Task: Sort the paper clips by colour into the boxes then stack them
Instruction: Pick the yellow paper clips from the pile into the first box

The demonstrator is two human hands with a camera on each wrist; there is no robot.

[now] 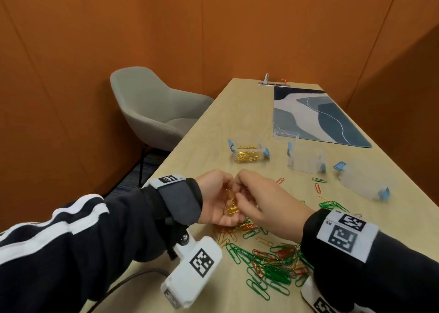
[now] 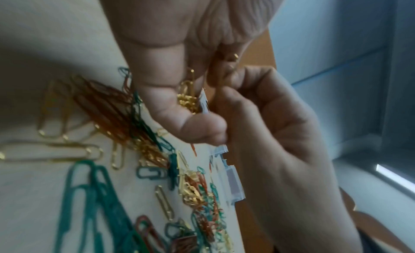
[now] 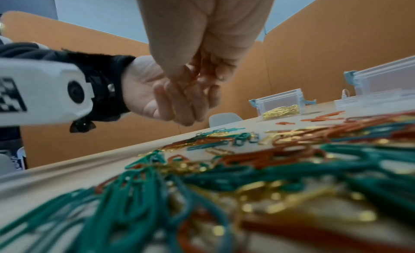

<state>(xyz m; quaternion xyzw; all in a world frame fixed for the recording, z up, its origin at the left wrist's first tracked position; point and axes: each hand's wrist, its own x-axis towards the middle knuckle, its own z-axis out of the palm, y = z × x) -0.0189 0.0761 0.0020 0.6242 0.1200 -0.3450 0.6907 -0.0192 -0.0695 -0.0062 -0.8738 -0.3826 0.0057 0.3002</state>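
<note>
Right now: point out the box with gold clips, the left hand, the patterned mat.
box with gold clips [image 1: 248, 152], head view, front wall.
left hand [image 1: 215, 197], head view, cupped palm.
patterned mat [image 1: 316, 115], head view, centre.

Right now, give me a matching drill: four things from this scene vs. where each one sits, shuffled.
Things:
1. gold clips
2. box with gold clips
3. patterned mat
4. grey chair

Places:
A. far right part of the table
B. beside the table, on the floor
C. cupped in the left hand, right hand reaching in
D. table centre, beyond the hands

Pairs: 1-C, 2-D, 3-A, 4-B
</note>
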